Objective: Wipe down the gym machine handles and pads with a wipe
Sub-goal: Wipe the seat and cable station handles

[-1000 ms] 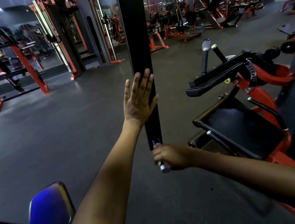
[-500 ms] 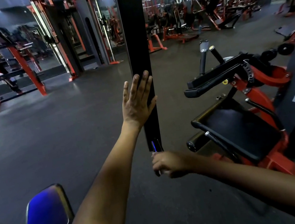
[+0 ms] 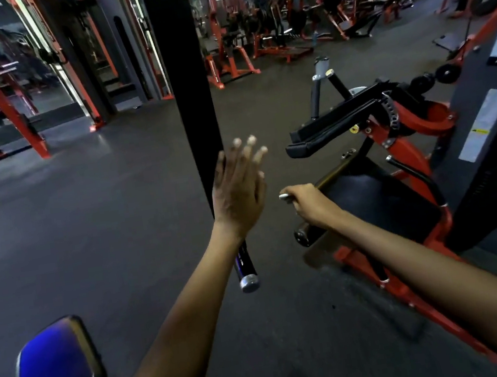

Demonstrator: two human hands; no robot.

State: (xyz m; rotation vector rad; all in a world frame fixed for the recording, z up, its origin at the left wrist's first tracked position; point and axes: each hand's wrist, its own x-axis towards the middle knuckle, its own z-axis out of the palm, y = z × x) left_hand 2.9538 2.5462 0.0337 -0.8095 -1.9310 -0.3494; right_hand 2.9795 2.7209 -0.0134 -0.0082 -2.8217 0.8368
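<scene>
A tall black upright pad hangs in front of me, with a dark handle with a silver end cap sticking out below it. My left hand is open with straight fingers at the pad's lower right edge; I cannot tell whether it touches. My right hand is curled round a small white object, apart from the handle and just in front of the seat pad of a red machine. That machine's black arm pad and twin grips lie beyond.
A blue padded seat is at the lower left. The red machine's frame and grey weight-stack cover fill the right side. Dark rubber floor stretches left and ahead to red racks and benches at the back.
My right hand has let go of the handle's end and moved up and right toward the red machine's seat. My left hand has slid down and right on the black pad.
</scene>
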